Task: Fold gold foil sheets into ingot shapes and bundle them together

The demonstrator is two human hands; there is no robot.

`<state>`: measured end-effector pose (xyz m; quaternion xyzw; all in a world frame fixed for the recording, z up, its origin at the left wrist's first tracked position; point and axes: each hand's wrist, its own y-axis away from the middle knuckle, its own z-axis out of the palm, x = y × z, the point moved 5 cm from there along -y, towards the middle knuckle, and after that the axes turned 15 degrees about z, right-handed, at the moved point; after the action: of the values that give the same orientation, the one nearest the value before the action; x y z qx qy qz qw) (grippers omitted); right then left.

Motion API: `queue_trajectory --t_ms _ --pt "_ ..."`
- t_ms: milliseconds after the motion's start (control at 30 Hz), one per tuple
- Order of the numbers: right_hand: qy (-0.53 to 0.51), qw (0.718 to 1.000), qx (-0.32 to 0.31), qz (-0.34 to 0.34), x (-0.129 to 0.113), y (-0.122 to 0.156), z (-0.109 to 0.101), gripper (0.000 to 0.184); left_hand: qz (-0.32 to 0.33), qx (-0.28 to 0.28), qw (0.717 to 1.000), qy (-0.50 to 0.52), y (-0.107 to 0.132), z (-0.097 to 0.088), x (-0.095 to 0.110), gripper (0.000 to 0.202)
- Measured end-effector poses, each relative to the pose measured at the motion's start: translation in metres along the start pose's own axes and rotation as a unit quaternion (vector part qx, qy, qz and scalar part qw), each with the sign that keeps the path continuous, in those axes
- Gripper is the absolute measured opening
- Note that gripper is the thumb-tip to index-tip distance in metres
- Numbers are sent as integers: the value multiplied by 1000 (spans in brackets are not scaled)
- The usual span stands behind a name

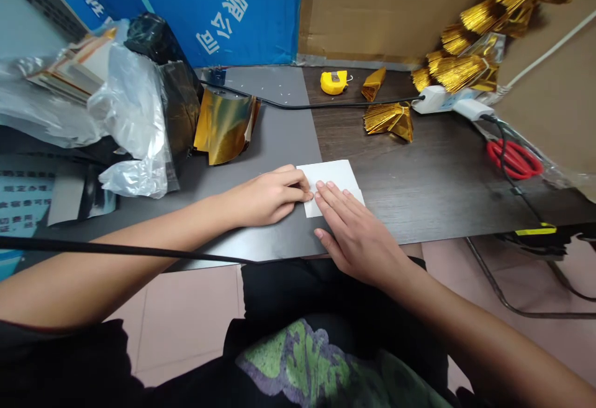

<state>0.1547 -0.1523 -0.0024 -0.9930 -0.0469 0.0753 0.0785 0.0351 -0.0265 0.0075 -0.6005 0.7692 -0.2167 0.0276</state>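
A small white sheet of paper [342,175] lies on the table close to its front edge; it looks folded, with a slight step at its right side. My left hand [274,197] is at the paper's left edge, fingers curled and closed on it, thumb mostly tucked out of sight. Across the lower right of the sheet rests my right hand [351,228], palm down, with fingers stretched out flat and the thumb apart. Its fingertips are close to those of my left hand.
Behind the paper are a curved stack of gold foil sheets [226,125], a yellow tape measure [334,83] and pleated gold foil bundles [388,119]. Red-handled scissors [514,159] and a white power strip [435,99] are right. Plastic bags [135,110] crowd the left. A black cable [316,107] crosses behind.
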Motion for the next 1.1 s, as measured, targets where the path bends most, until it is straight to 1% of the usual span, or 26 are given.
queue_trajectory --t_ms 100,233,367,567,733,867,967,1100 --pt "-8 1000 -6 11 3 -1 2 57 23 23 999 -10 1 -1 -4 27" --pt "-12 1000 -15 18 5 -2 2 58 17 40 999 -5 5 0 -8 32" --pt "-13 1000 -21 19 5 -3 1 57 12 36 999 7 10 2 -9 33" --pt "-1 999 -34 21 6 -1 4 58 19 26 999 -10 13 2 -7 33" --pt "1 998 -67 4 10 -2 3 58 6 5 1000 -23 14 4 -7 31" --pt "-6 997 -80 0 13 -3 2 61 -14 -13 999 -31 14 5 -7 29" --pt "-7 997 -82 0 14 -2 3 62 -25 -16 999 -36 14 4 -7 30" --pt "-5 996 -84 3 14 -3 3 62 -18 -12 999 -48 15 2 -6 31"
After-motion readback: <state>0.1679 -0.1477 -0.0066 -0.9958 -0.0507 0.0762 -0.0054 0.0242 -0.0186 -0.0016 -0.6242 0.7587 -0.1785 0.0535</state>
